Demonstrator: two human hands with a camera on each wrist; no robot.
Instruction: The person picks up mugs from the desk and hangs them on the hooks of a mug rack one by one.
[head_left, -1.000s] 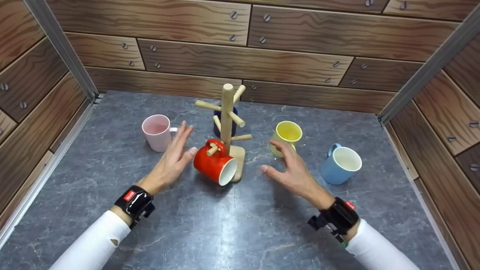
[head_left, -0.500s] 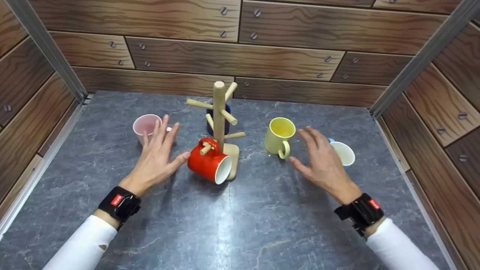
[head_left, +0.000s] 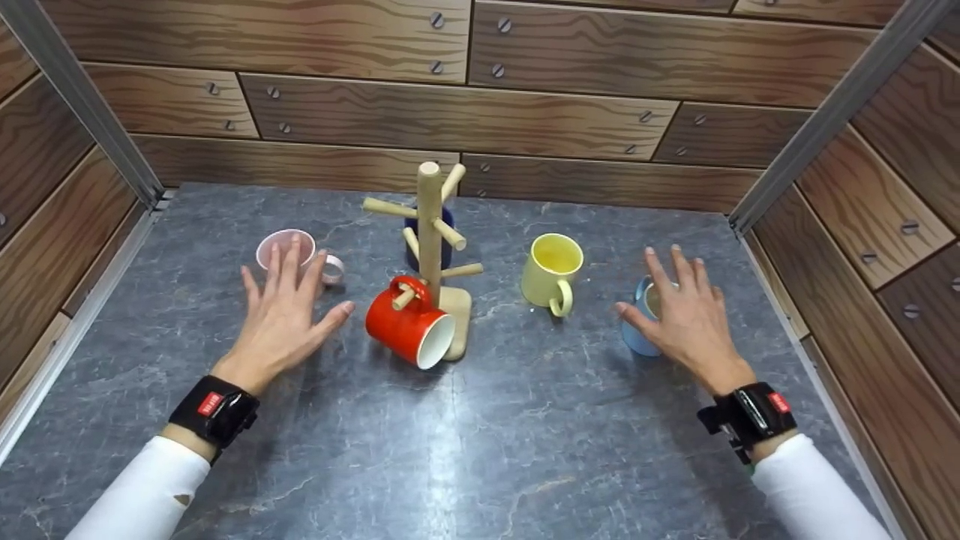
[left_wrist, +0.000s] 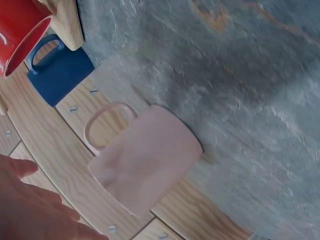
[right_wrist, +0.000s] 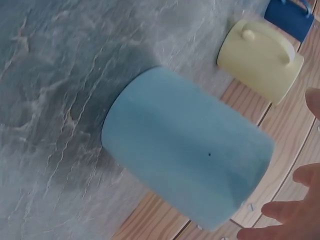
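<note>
A pink mug (left_wrist: 150, 155) stands at the left; the spread fingers of my left hand (head_left: 277, 322) overlap its rim in the head view. My right hand (head_left: 690, 322) hovers with fingers spread over a light blue mug (right_wrist: 185, 145) at the right, hiding much of it from above. Neither hand holds anything. Between them stands a wooden mug tree (head_left: 429, 217). A red mug (head_left: 397, 326) hangs by its handle from a low front peg, tilted with its mouth to the right.
A yellow mug (head_left: 541, 281) stands upright right of the mug tree, handle toward the front. Behind the post is a dark blue mug (left_wrist: 60, 72), partly hidden. Wood-patterned walls (head_left: 360, 112) enclose the grey tabletop (head_left: 480, 450) at the back and sides.
My right hand has moved right, from beside the yellow mug to over the light blue mug. My left hand has moved left, away from the red mug, its fingers spreading. The view has shifted slightly.
</note>
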